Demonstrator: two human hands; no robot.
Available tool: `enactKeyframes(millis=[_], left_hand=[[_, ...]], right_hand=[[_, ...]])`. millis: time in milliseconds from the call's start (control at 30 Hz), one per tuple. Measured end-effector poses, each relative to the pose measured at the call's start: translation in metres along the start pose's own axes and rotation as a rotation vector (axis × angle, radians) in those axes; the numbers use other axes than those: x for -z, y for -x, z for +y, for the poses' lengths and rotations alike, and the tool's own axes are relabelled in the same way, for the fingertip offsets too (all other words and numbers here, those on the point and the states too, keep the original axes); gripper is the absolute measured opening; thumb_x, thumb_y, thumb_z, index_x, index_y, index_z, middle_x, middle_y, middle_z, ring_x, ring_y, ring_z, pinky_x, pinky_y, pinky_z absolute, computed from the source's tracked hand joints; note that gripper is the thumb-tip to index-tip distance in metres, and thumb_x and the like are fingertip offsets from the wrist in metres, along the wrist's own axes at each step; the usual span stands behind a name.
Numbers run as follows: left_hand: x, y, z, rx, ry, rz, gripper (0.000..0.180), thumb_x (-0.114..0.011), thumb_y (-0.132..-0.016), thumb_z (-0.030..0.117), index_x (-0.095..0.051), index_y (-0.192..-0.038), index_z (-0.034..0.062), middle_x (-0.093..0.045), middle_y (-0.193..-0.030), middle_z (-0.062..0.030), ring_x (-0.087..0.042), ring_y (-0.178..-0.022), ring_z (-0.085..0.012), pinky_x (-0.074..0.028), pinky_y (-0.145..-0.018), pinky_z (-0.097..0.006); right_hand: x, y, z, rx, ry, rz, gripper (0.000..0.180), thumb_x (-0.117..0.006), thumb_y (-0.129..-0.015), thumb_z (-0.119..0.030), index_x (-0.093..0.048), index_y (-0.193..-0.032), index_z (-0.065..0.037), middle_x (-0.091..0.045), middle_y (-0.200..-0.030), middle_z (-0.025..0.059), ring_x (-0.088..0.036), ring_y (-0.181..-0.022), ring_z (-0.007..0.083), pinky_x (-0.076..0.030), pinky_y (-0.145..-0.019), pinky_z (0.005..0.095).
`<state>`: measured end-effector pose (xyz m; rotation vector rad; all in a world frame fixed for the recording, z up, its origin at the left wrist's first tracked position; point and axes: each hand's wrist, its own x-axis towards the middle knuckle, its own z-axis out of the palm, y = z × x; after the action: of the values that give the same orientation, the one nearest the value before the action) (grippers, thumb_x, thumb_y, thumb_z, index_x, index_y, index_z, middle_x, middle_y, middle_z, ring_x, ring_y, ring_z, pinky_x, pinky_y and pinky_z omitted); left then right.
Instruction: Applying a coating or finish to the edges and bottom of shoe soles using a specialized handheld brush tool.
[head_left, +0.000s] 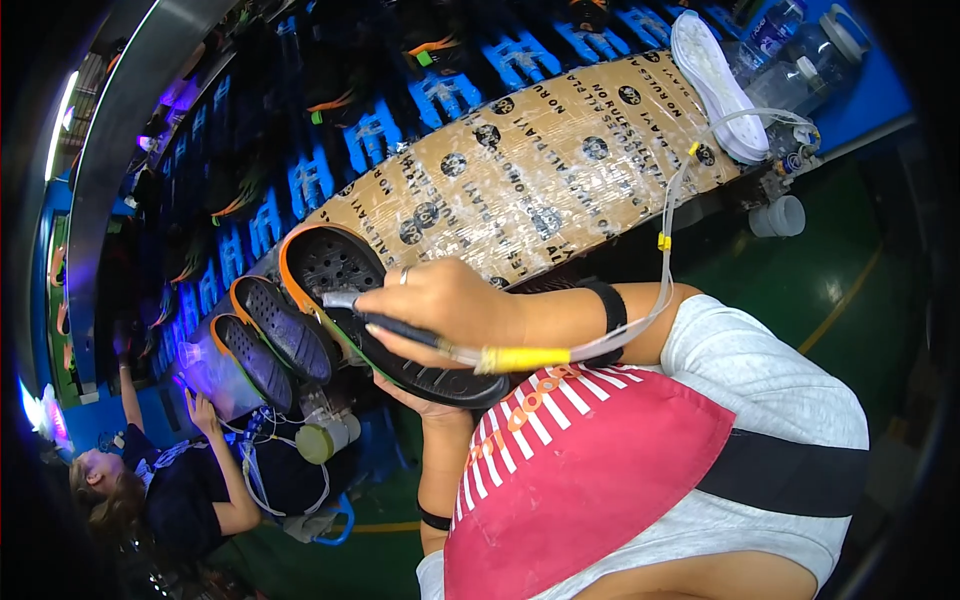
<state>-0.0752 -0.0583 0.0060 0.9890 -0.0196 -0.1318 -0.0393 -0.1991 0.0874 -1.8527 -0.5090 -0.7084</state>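
My right hand (445, 305) is closed round the dark handle of a brush (400, 332), whose pale tip rests against the inner side of a shoe sole. A clear hose (625, 338) with yellow wraps runs from the brush's rear end. The black shoe sole (335, 262) has small holes in its bed and an orange and green rim. Under it, my left hand (415, 400) supports the sole by its lower edge; most of its fingers are hidden. Two similar soles, a middle one (285, 325) and a farther one (252, 360), lie in a row to the left.
Taped cardboard (560, 150) covers the bench, with a white shoe sole (715, 85) at its far right end. Bottles (810, 60) and a white cup (778, 216) are nearby. Blue holders (445, 98) line the back. A co-worker (190, 490) reaches in at lower left.
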Motion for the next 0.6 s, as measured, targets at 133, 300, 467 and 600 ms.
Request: enactKeyframes(millis=[133,300,467,600], left_hand=[[0.01,0.004,-0.003,0.026,0.249,-0.149,0.056,-0.031,-0.09,0.048,-0.031,-0.132,0.0101,-0.029,-0.138,-0.0084,-0.03,-0.124,-0.0205,-0.03,-0.1,-0.035],[0.006,-0.012,0.001,0.092,0.561,-0.148,0.069,-0.032,-0.083,0.06,-0.036,-0.129,0.0095,-0.036,-0.133,-0.0104,-0.038,-0.119,-0.0248,-0.03,-0.1,-0.038],[0.021,-0.017,-0.008,0.138,0.902,-0.11,0.074,-0.032,-0.078,0.066,-0.04,-0.126,0.0108,-0.038,-0.131,-0.0105,-0.038,-0.119,-0.0268,-0.029,-0.101,-0.043],[0.016,-0.019,0.0,0.164,0.345,0.001,0.088,-0.038,-0.071,0.072,-0.028,-0.133,0.0096,-0.031,-0.135,-0.0157,-0.026,-0.126,-0.0295,-0.017,-0.106,-0.046]], right_hand=[[-0.007,0.008,0.003,0.061,-0.15,-0.257,0.018,-0.062,-0.073,-0.014,-0.062,-0.089,-0.005,-0.057,-0.068,0.0107,-0.059,-0.063,0.0267,-0.047,-0.055,0.0321],[-0.007,0.002,0.002,-0.053,-0.334,-0.04,0.018,-0.063,-0.073,-0.013,-0.062,-0.088,-0.003,-0.06,-0.07,0.0125,-0.06,-0.06,0.0251,-0.047,-0.053,0.0307],[-0.005,0.007,0.01,0.012,0.002,-0.059,0.02,-0.063,-0.072,-0.013,-0.061,-0.09,-0.005,-0.057,-0.067,0.0102,-0.058,-0.059,0.0259,-0.046,-0.051,0.0316],[-0.008,0.013,0.003,0.017,-0.217,-0.31,0.018,-0.063,-0.072,-0.018,-0.062,-0.088,-0.009,-0.059,-0.069,0.0097,-0.061,-0.066,0.026,-0.048,-0.065,0.0327]])
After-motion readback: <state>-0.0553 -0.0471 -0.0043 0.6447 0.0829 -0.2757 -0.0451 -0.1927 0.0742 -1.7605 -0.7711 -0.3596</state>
